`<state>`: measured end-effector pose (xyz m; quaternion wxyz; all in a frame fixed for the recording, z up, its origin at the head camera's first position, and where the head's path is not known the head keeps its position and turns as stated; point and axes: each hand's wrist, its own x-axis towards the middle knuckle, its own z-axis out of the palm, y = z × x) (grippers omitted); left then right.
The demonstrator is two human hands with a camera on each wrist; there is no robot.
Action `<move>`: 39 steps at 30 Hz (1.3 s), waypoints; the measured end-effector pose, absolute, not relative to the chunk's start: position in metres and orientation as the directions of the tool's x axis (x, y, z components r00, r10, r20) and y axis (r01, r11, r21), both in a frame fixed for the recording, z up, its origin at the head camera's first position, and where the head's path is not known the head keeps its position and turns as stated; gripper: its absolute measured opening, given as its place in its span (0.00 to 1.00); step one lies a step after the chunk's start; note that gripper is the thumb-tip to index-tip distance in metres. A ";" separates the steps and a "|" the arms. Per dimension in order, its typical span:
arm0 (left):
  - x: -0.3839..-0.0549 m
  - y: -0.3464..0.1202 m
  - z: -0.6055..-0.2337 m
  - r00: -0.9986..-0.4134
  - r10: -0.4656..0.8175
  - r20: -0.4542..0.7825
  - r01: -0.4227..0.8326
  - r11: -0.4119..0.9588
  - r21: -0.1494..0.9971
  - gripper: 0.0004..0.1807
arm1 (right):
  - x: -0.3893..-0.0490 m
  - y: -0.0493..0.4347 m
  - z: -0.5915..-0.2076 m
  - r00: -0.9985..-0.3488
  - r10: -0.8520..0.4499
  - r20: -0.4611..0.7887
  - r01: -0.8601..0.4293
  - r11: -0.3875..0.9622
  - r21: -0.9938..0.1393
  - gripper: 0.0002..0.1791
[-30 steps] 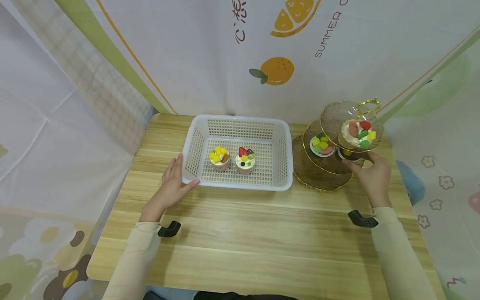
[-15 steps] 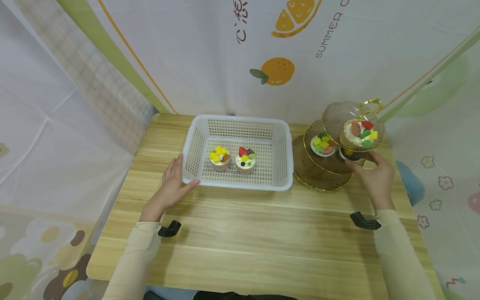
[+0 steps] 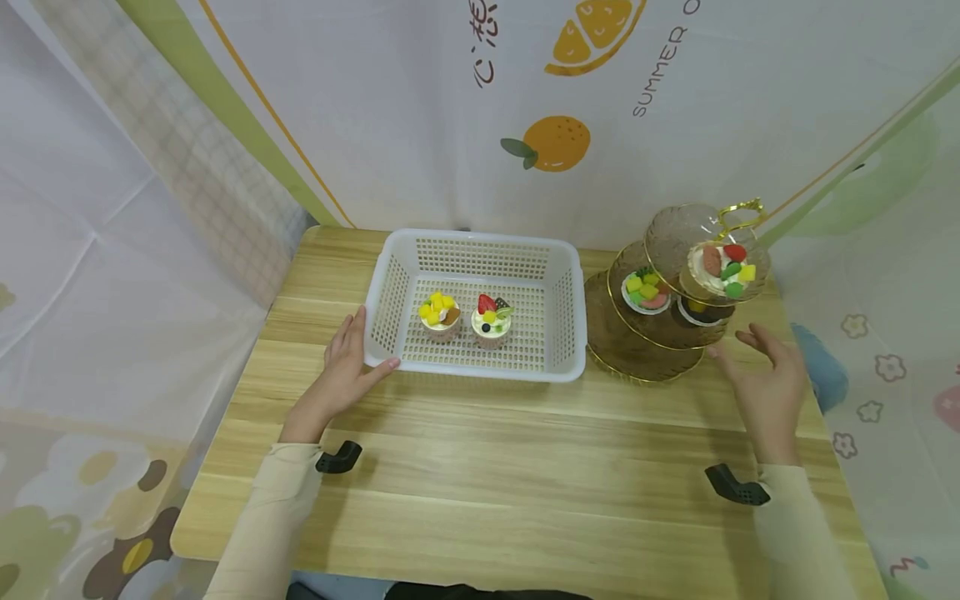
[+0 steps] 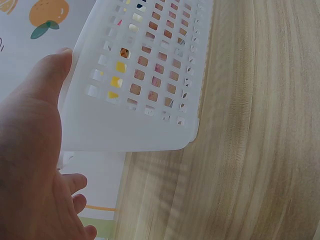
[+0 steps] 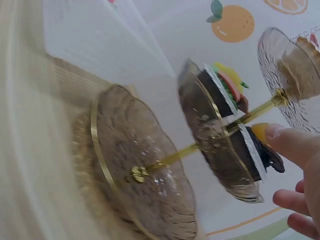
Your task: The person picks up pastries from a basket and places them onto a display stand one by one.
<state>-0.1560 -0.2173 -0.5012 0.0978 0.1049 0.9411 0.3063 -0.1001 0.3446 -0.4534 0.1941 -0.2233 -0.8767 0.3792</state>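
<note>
My left hand [image 3: 341, 375] rests at the near left corner of a white plastic basket [image 3: 480, 372], its thumb along the front rim and its fingers against the left side. Two toy cupcakes stand inside: a yellow-topped cupcake [image 3: 439, 315] and a strawberry-topped cupcake [image 3: 491, 321]. My right hand [image 3: 768, 392] holds nothing, fingers spread just in front of a three-tier cake stand [image 3: 648, 362]. Its middle tier bears a fruit-topped cupcake [image 3: 645, 290] and a dark cupcake [image 5: 252, 152], partly hidden under the top tier in the head view. A larger cream-topped cupcake [image 3: 720, 271] sits on the top tier.
Both stand on a light wooden table [image 3: 510, 483], basket at the back middle, cake stand at the back right. A printed curtain [image 3: 420, 125] hangs right behind the table. The stand's gold handle [image 3: 741, 215] rises from the top tier.
My right hand has let go of the dark cupcake on the middle tier and drawn back toward me and slightly right. The left hand and the basket have stayed put.
</note>
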 end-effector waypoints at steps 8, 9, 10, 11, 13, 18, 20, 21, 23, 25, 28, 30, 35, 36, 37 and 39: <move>-0.157 -0.218 -0.503 -0.962 0.257 -0.096 0.155 0.798 0.583 0.57 | -0.072 0.303 -0.480 -0.782 0.484 0.393 0.012 0.641 -0.767 0.32; -0.158 -0.218 -0.503 -0.962 0.259 -0.092 0.160 0.799 0.580 0.57 | -0.071 0.296 -0.484 -0.789 0.451 0.417 -0.037 0.643 -0.765 0.33; -0.158 -0.218 -0.503 -0.962 0.259 -0.087 0.164 0.800 0.578 0.57 | -0.071 0.289 -0.487 -0.798 0.408 0.443 -0.085 0.652 -0.754 0.33; -0.158 -0.218 -0.503 -0.962 0.259 -0.086 0.163 0.799 0.578 0.57 | -0.073 0.282 -0.490 -0.804 0.361 0.472 -0.136 0.662 -0.737 0.33; -0.157 -0.218 -0.503 -0.961 0.259 -0.095 0.156 0.795 0.586 0.57 | -0.078 0.267 -0.494 -0.814 0.263 0.518 -0.238 0.661 -0.711 0.34; -0.156 -0.217 -0.503 -0.961 0.255 -0.108 0.144 0.793 0.592 0.57 | -0.098 0.228 -0.491 -0.851 0.082 0.519 -0.363 0.624 -0.692 0.36; -0.157 -0.217 -0.503 -0.962 0.253 -0.105 0.146 0.797 0.587 0.57 | -0.108 0.212 -0.486 -0.874 0.019 0.486 -0.369 0.626 -0.687 0.37; -0.157 -0.217 -0.503 -0.962 0.253 -0.103 0.147 0.797 0.585 0.57 | -0.114 0.205 -0.484 -0.884 -0.015 0.467 -0.369 0.638 -0.677 0.37; -0.157 -0.217 -0.502 -0.962 0.254 -0.098 0.150 0.796 0.586 0.57 | -0.128 0.192 -0.480 -0.894 -0.080 0.440 -0.379 0.658 -0.650 0.38; -0.158 -0.216 -0.501 -0.963 0.254 -0.094 0.153 0.796 0.586 0.57 | -0.143 0.180 -0.476 -0.896 -0.143 0.420 -0.401 0.667 -0.628 0.39; -0.157 -0.216 -0.501 -0.963 0.249 -0.099 0.147 0.799 0.582 0.58 | -0.166 0.166 -0.471 -0.899 -0.216 0.382 -0.422 0.665 -0.616 0.40; -0.157 -0.215 -0.501 -0.964 0.245 -0.106 0.139 0.799 0.585 0.58 | -0.181 0.158 -0.468 -0.904 -0.249 0.347 -0.421 0.654 -0.629 0.41; -0.157 -0.216 -0.501 -0.964 0.242 -0.109 0.133 0.797 0.589 0.58 | -0.212 0.143 -0.466 -0.918 -0.329 0.221 -0.392 0.663 -0.638 0.44; -0.157 -0.216 -0.501 -0.964 0.243 -0.108 0.135 0.797 0.588 0.58 | -0.218 0.141 -0.466 -0.917 -0.348 0.195 -0.389 0.670 -0.633 0.45; -0.157 -0.216 -0.501 -0.964 0.243 -0.108 0.136 0.798 0.587 0.58 | -0.223 0.140 -0.467 -0.914 -0.369 0.169 -0.389 0.676 -0.626 0.45; -0.156 -0.216 -0.501 -0.964 0.244 -0.110 0.135 0.799 0.586 0.58 | -0.231 0.137 -0.468 -0.906 -0.407 0.117 -0.386 0.682 -0.621 0.46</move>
